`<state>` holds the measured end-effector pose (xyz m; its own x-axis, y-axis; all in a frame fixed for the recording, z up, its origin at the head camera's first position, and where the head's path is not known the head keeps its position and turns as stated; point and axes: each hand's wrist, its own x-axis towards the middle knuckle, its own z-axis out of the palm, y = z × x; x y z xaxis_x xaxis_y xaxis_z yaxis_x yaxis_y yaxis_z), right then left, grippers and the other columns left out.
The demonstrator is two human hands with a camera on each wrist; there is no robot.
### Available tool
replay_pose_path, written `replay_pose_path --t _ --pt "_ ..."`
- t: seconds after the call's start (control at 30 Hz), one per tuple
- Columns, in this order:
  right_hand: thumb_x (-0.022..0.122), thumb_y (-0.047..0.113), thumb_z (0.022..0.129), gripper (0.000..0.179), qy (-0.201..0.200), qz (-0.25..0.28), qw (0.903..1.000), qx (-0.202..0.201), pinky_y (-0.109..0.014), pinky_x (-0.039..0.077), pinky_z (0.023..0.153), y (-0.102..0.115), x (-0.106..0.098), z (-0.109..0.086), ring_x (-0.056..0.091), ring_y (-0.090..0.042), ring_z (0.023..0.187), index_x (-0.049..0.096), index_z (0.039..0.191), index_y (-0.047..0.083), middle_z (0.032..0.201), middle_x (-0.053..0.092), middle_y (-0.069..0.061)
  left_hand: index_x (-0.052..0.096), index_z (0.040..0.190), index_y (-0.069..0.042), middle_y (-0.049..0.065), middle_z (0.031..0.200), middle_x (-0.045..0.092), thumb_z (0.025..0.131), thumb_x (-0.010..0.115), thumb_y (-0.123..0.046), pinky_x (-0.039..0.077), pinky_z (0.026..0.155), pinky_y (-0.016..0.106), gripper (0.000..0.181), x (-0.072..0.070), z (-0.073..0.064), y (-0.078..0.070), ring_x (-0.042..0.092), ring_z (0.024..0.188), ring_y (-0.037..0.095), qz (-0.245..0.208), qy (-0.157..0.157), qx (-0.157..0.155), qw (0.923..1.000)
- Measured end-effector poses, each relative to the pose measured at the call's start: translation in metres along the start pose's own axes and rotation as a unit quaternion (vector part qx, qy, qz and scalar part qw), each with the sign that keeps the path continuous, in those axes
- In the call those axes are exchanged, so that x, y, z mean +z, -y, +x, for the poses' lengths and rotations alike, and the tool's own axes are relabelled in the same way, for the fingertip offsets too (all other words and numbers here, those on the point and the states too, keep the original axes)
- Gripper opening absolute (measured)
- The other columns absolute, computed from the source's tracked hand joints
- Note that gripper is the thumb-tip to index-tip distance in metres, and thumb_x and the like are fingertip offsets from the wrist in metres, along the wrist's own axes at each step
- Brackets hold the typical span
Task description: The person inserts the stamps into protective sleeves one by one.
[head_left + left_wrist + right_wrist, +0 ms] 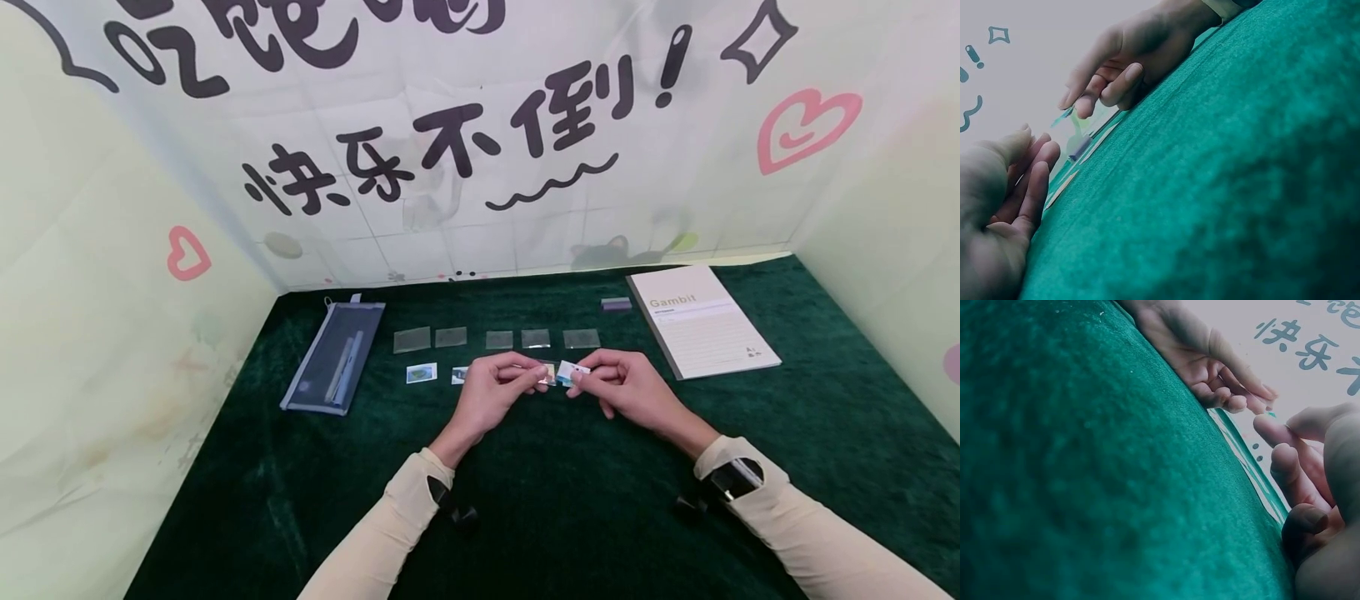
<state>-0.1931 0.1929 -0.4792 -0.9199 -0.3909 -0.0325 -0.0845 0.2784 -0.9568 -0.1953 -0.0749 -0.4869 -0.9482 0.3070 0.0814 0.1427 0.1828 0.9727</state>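
Note:
In the head view my right hand (pixel 633 387) pinches a small stamp-like picture card (pixel 572 372) between thumb and forefinger. My left hand (pixel 495 393) is just left of it, thumb and fingertips close together. Another small picture piece (pixel 551 373) shows at the left fingertips; whether they hold it or it lies on the cloth behind, I cannot tell. A blue-green picture card (pixel 421 373) lies left of my hands, and a second card (pixel 458 376) is partly covered by my left hand. Behind them is a row of several clear little sleeves, one being the leftmost sleeve (pixel 412 339).
A zipped blue mesh pouch (pixel 341 354) with pen-like things inside lies at the left of the dark green cloth (pixel 570 517). At the back right are a notebook (pixel 705 321) and a small purple-and-grey block (pixel 616 304). Printed fabric walls (pixel 450 225) enclose the table.

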Motion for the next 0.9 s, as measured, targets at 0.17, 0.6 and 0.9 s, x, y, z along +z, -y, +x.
replay_pose_path --t 0.17,0.6,0.9 --pt "0.068 0.04 0.108 0.031 -0.003 -0.01 0.9999 0.001 -0.032 0.05 0.055 0.0004 -0.0004 0.0012 0.058 -0.024 0.055 0.07 0.112 0.01 0.1 0.085 -0.005 0.081 0.112 -0.021 -0.003 0.099 0.085 0.102 0.075 -0.043 0.065 0.087 0.031 0.025 0.0 0.0009 -0.0009 0.081 0.095 0.016 0.003 -0.003 -0.001 1.0" --pt "0.068 0.037 0.109 0.026 0.005 -0.006 0.9996 -0.025 -0.033 0.05 0.056 0.0001 -0.0009 0.0002 0.059 -0.026 0.054 0.07 0.108 0.012 0.101 0.085 -0.002 0.082 0.11 -0.022 -0.003 0.098 0.085 0.102 0.074 -0.046 0.065 0.086 0.031 0.027 0.001 0.0016 -0.0013 0.081 0.094 0.015 0.008 -0.013 -0.002 0.9999" --pt "0.066 0.038 0.109 0.024 0.022 -0.01 0.9994 -0.025 -0.033 0.051 0.057 -0.0013 -0.001 -0.0002 0.06 -0.027 0.056 0.07 0.109 0.014 0.103 0.085 0.0 0.081 0.111 -0.018 -0.002 0.098 0.085 0.103 0.074 -0.042 0.066 0.086 0.03 0.026 0.0019 0.0025 0.0009 0.082 0.094 0.015 0.001 -0.012 0.006 0.9999"
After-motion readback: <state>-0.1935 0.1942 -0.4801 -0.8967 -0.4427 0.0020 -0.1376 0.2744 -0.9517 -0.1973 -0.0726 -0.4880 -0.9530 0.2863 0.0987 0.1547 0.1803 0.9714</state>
